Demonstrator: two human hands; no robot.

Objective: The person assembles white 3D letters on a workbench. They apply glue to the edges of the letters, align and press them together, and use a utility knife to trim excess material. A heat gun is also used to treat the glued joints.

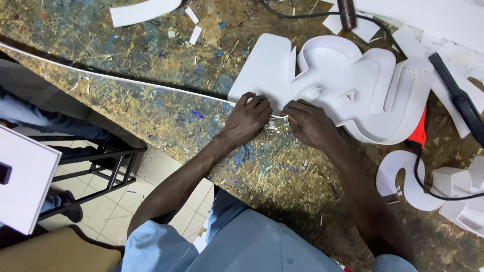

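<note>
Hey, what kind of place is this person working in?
Probably a sign-making workshop: a paint-spattered workbench, a large white foam-board letter shape under the left hand and right hand, white offcuts, and a corded black tool.

white letter form: matt smooth plastic | workbench: rough, paint-flecked wood

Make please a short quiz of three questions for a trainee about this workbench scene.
1. True or false: both hands press on the edge of the white shape.
2. Which thing runs from the hands to the far left of the bench? A) strip B) cable C) ruler
3. What colour shows under the right end of the shape?

Key:
1. True: left hand and right hand are on its near edge.
2. A, the thin white strip.
3. Red.
</note>
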